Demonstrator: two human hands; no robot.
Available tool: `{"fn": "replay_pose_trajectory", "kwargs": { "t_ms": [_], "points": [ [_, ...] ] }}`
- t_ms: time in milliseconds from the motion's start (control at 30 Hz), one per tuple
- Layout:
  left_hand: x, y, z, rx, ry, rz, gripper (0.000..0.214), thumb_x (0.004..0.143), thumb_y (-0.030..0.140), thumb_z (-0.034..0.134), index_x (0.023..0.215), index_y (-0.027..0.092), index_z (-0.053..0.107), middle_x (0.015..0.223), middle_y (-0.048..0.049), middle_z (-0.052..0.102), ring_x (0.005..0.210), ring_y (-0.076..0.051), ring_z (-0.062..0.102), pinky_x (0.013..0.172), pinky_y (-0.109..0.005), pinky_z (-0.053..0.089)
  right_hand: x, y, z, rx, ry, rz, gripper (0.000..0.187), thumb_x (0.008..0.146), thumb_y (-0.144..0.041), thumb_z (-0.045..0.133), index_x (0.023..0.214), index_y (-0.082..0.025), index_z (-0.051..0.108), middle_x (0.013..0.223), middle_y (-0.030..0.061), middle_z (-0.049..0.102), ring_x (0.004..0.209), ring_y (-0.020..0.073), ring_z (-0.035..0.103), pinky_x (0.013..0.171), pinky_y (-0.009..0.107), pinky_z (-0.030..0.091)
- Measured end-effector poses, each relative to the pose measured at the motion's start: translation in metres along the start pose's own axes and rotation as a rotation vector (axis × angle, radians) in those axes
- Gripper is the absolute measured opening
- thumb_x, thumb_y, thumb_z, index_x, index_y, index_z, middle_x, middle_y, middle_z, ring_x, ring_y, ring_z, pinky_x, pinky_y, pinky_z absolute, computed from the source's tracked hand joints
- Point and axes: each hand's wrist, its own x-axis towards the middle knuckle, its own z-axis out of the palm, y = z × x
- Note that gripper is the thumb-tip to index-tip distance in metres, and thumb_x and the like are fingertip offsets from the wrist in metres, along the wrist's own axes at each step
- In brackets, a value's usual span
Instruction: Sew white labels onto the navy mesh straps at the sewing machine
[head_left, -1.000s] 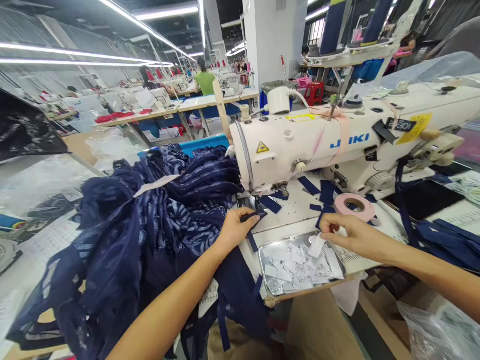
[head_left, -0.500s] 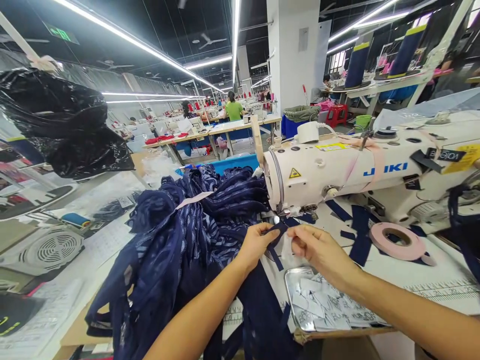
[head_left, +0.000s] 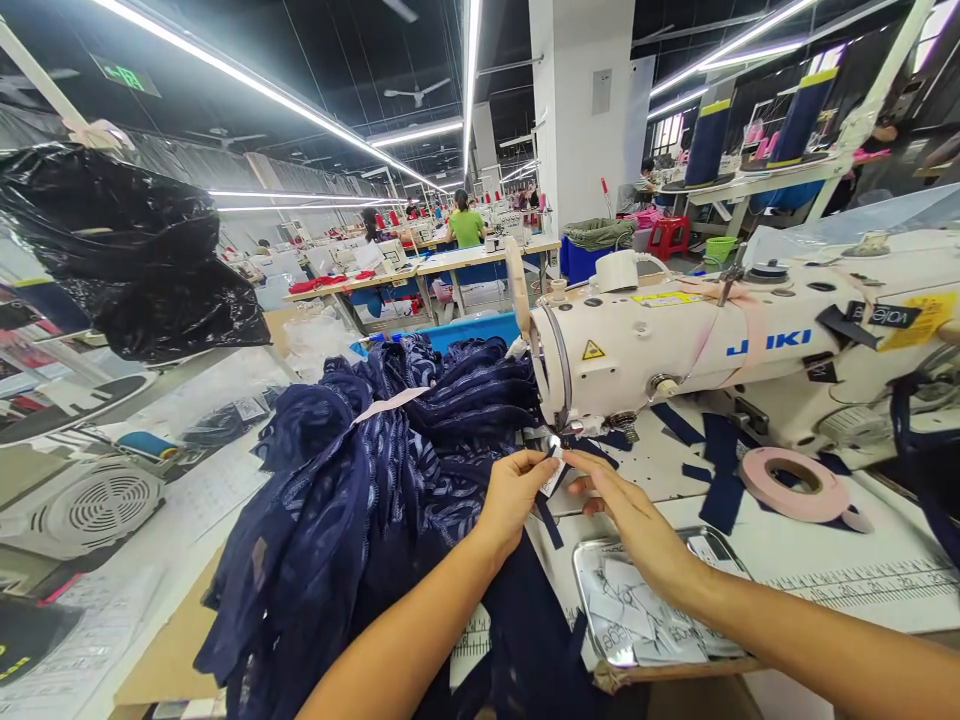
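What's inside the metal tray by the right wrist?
The metal tray holds a loose pile of small white labels with printed text. The right hand and its forearm cover the tray's far side.

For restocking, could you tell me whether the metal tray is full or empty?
Partly filled: the metal tray holds a loose layer of white labels.

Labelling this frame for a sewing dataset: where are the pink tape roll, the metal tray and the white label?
pink tape roll (head_left: 789, 487), head view, ring's front band
metal tray (head_left: 581, 560), head view, left rim
white label (head_left: 555, 478), head view, middle

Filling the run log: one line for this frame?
left hand: pinches white label | right hand: touches label | spot: under sewing machine needle
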Motion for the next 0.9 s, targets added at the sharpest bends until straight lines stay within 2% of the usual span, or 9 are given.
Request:
{"fn": "replay_pose_trajectory", "kwargs": {
  "t_ms": [133, 200, 300, 400, 567, 733, 833, 900],
  "points": [
    [0.000, 0.002, -0.001, -0.004, 0.003, -0.045, 0.027, 0.047, 0.033, 0.079, 0.057, 0.012, 0.065, 0.057, 0.0009, 0.059, 0.054, -0.008, 0.046, 0.056, -0.020, 0.034, 0.013, 0.002, -0.010, 0.038, 0.051, 0.090, 0.047, 0.068, -0.060, 0.052, 0.091, -0.021, 0.064, 0.094, 0.0064, 0.061, 0.086, 0.0201, 0.053, 0.075, 0.034, 0.042],
    [0.001, 0.003, -0.001, 0.024, -0.013, -0.059, 0.028, 0.046, 0.034, 0.079, 0.058, 0.012, 0.064, 0.056, 0.0005, 0.059, 0.052, -0.008, 0.046, 0.054, -0.020, 0.033, 0.022, 0.002, -0.012, 0.033, 0.011, 0.129, 0.042, 0.066, -0.056, 0.057, 0.085, -0.020, 0.063, 0.082, 0.0037, 0.061, 0.080, 0.0180, 0.052, 0.073, 0.032, 0.040],
    [0.001, 0.003, 0.000, 0.069, -0.037, -0.056, 0.028, 0.047, 0.034, 0.078, 0.058, 0.011, 0.064, 0.055, 0.0008, 0.058, 0.052, -0.008, 0.046, 0.052, -0.020, 0.032, 0.031, -0.001, -0.011, 0.004, -0.079, 0.104, 0.032, 0.062, -0.049, 0.063, 0.073, -0.019, 0.062, 0.068, -0.0011, 0.055, 0.068, 0.0135, 0.047, 0.067, 0.028, 0.037],
    [0.000, 0.003, -0.001, 0.098, -0.043, -0.037, 0.027, 0.048, 0.033, 0.078, 0.058, 0.011, 0.064, 0.054, 0.0014, 0.057, 0.051, -0.007, 0.045, 0.052, -0.019, 0.032, 0.036, -0.001, -0.006, -0.003, -0.094, 0.066, 0.027, 0.059, -0.045, 0.064, 0.062, -0.018, 0.059, 0.057, -0.0043, 0.047, 0.060, 0.0113, 0.039, 0.061, 0.027, 0.033],
    [0.001, 0.007, -0.003, 0.129, -0.112, -0.041, 0.026, 0.052, 0.032, 0.076, 0.066, 0.012, 0.067, 0.063, 0.0000, 0.061, 0.057, -0.009, 0.049, 0.056, -0.020, 0.036, 0.040, 0.006, -0.002, 0.003, -0.051, 0.033, 0.025, 0.061, -0.043, 0.060, 0.060, -0.018, 0.057, 0.056, -0.0038, 0.047, 0.060, 0.0121, 0.040, 0.060, 0.027, 0.032],
    [0.002, 0.009, -0.004, 0.180, -0.111, -0.032, 0.023, 0.054, 0.031, 0.075, 0.065, 0.012, 0.068, 0.063, -0.0003, 0.061, 0.059, -0.009, 0.049, 0.057, -0.020, 0.037, 0.039, 0.008, 0.001, 0.007, -0.042, 0.001, 0.022, 0.064, -0.040, 0.058, 0.063, -0.018, 0.055, 0.058, -0.0038, 0.048, 0.061, 0.0118, 0.042, 0.061, 0.027, 0.035],
    [0.003, 0.009, -0.008, 0.247, -0.146, -0.026, 0.022, 0.056, 0.032, 0.074, 0.064, 0.012, 0.068, 0.060, 0.0005, 0.059, 0.056, -0.009, 0.049, 0.055, -0.020, 0.037, 0.039, 0.007, -0.008, -0.067, -0.150, -0.033, 0.021, 0.069, -0.039, 0.054, 0.067, -0.018, 0.055, 0.062, -0.0026, 0.052, 0.063, 0.0124, 0.046, 0.063, 0.026, 0.037],
    [0.004, 0.010, -0.012, 0.308, -0.205, -0.024, 0.022, 0.059, 0.033, 0.071, 0.065, 0.013, 0.067, 0.060, 0.0005, 0.059, 0.055, -0.010, 0.049, 0.053, -0.020, 0.038, 0.042, 0.005, -0.026, -0.249, -0.272, -0.054, 0.021, 0.074, -0.038, 0.051, 0.074, -0.018, 0.057, 0.068, -0.0002, 0.057, 0.066, 0.0137, 0.051, 0.063, 0.026, 0.039]
  ]
}}
